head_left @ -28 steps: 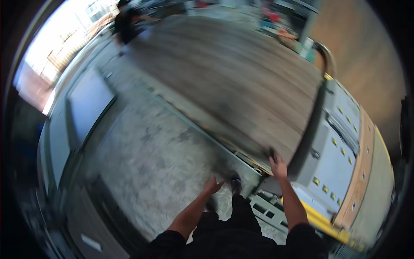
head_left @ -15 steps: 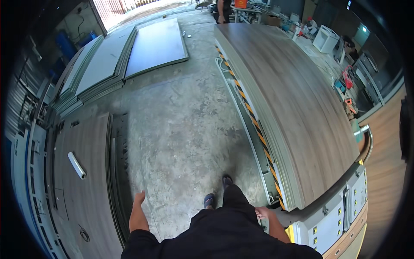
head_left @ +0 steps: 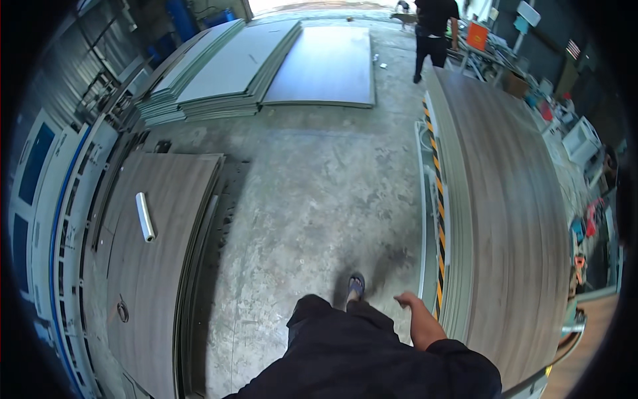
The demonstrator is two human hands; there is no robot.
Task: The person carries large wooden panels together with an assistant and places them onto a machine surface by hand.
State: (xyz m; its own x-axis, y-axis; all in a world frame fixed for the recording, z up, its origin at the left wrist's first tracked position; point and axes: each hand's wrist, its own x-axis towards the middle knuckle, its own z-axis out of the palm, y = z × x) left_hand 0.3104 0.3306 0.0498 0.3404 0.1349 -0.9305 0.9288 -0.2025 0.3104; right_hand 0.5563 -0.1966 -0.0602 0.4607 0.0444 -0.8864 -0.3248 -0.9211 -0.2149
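Observation:
My right hand [head_left: 411, 304] hangs loose by my side, fingers apart, holding nothing. It is close to the near corner of a long stack of brown wood-grain panels [head_left: 512, 199] on my right, not touching it. My left hand is out of view, hidden by my dark clothing. My foot in a blue sandal [head_left: 356, 286] stands on the concrete floor [head_left: 319, 193].
A second stack of wood-grain panels [head_left: 156, 246] lies on the left, with a white roll [head_left: 145, 216] and a small ring [head_left: 123, 310] on it. Grey boards [head_left: 246, 63] are stacked on the floor at the back. Another person [head_left: 433, 30] in dark clothes walks far ahead. A yellow-black striped edge [head_left: 435, 199] runs along the right stack.
The view has swung from the right stack toward the open floor. My left hand, seen earlier at the lower left, has dropped out of view. My right hand has lifted slightly.

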